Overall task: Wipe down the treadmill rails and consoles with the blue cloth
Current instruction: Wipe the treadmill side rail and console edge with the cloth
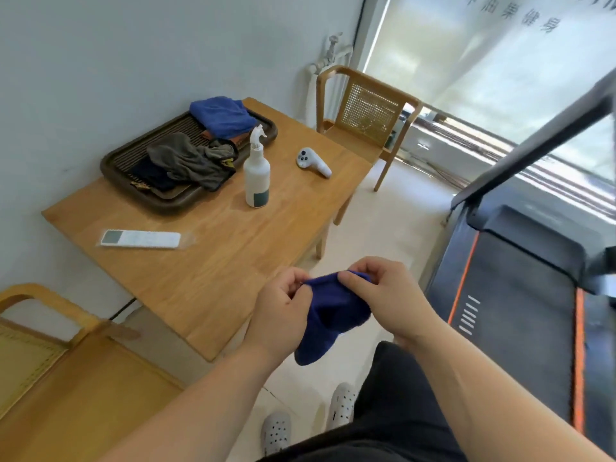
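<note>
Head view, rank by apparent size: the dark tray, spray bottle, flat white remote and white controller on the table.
1. dark tray
2. spray bottle and flat white remote: similar length, too close to rank
3. white controller, smallest

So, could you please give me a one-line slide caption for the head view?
Left hand and right hand pinch the blue cloth between the wooden table and the treadmill.
</note>
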